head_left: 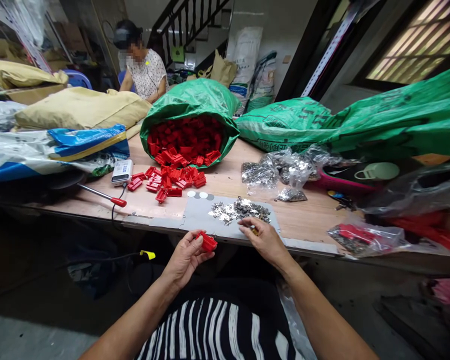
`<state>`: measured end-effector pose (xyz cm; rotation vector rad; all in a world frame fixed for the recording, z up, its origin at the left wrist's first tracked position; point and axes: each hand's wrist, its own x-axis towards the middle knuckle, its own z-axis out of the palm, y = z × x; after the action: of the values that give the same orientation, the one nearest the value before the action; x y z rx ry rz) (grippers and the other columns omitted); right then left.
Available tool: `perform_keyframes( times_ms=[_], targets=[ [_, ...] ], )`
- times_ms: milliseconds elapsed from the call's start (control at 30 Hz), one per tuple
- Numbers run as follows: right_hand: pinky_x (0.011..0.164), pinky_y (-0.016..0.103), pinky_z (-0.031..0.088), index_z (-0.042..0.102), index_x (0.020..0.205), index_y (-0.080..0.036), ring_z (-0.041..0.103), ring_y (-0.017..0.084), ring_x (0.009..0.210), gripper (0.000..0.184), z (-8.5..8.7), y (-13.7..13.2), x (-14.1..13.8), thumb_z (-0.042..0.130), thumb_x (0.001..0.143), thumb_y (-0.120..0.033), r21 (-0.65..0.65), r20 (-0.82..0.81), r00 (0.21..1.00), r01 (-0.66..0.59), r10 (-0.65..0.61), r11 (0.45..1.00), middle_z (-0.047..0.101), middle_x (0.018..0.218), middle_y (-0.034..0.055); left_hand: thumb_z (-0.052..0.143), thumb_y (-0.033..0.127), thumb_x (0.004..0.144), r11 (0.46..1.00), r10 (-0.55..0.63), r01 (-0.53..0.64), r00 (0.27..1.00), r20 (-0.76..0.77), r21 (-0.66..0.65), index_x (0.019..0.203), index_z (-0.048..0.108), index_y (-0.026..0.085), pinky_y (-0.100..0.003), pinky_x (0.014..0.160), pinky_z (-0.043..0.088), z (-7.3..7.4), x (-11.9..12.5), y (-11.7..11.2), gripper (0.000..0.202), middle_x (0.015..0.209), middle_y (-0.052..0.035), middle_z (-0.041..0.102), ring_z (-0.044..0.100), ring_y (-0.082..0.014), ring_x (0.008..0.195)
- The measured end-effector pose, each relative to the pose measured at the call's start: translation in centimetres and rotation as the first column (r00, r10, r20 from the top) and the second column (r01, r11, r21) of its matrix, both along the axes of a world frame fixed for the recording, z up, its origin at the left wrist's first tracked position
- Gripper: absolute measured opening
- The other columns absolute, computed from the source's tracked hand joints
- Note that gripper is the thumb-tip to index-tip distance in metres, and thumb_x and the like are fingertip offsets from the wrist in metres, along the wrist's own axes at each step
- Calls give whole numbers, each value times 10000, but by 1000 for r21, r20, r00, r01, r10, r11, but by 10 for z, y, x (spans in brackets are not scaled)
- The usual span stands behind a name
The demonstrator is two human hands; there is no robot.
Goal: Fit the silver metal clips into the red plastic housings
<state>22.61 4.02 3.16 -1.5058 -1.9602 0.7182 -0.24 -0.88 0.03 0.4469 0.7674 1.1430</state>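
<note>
Left hand (185, 254) pinches a red, blocky plastic part (207, 242) before the flat grey mat (197, 215); slackening could drop it; right hand (265, 239) curls beside the mat's small silvery metal pieces (225, 212), grip unclear

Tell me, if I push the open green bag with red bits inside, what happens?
The open green bag would probably feel floppy, since its sides crease. It may be fairly heavy, bulging with red pieces. A push could spill some, because its mouth gapes sideways and loose pieces lie before it.
</note>
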Motion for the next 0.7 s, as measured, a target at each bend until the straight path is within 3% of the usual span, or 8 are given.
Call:
perform_keyframes(
  times_ms=[67, 167, 500, 700],
  targets=[
    [792, 314, 446, 648, 953, -204, 616, 205, 911, 155, -4, 9, 9, 528, 875, -265, 90, 209, 964, 149, -165, 985, 676, 975, 51, 707, 266, 792, 1000, -14, 14, 1000, 13, 2, 1043, 562, 150, -342, 772, 562, 0, 1, 0, 313, 933, -87, 702, 689, -187, 835],
    [712, 286, 431, 645, 940, -222, 622, 199, 878, 154, -6, 20, 11, 507, 883, -260, 117, 399, 883, 217, -246, 969, 674, 976, 38, 709, 266, 789, 999, -34, 34, 999, 37, -2, 1058, 560, 156, -361, 790, 560, 1, 4, -1, 327, 958, -88, 699, 689, -193, 846],
    [651, 284, 394, 615, 901, -192, 622, 207, 848, 140, -1, 40, -7, 483, 893, -237, 132, 624, 759, 131, -185, 983, 670, 970, 73, 729, 297, 768, 999, -36, 37, 998, 42, -20, 1047, 561, 154, -338, 760, 558, 0, 7, -3, 356, 956, -89, 694, 691, -204, 843],
    [662, 295, 400, 594, 916, -197, 630, 224, 888, 166, 1, 44, -2, 433, 907, -235, 125, 623, 760, 136, -185, 983, 662, 1011, 76, 729, 295, 767, 1000, -20, 20, 997, 72, -2, 1031, 555, 147, -327, 731, 559, -2, 10, -1, 350, 936, -99, 698, 690, -195, 809]
  ],
)
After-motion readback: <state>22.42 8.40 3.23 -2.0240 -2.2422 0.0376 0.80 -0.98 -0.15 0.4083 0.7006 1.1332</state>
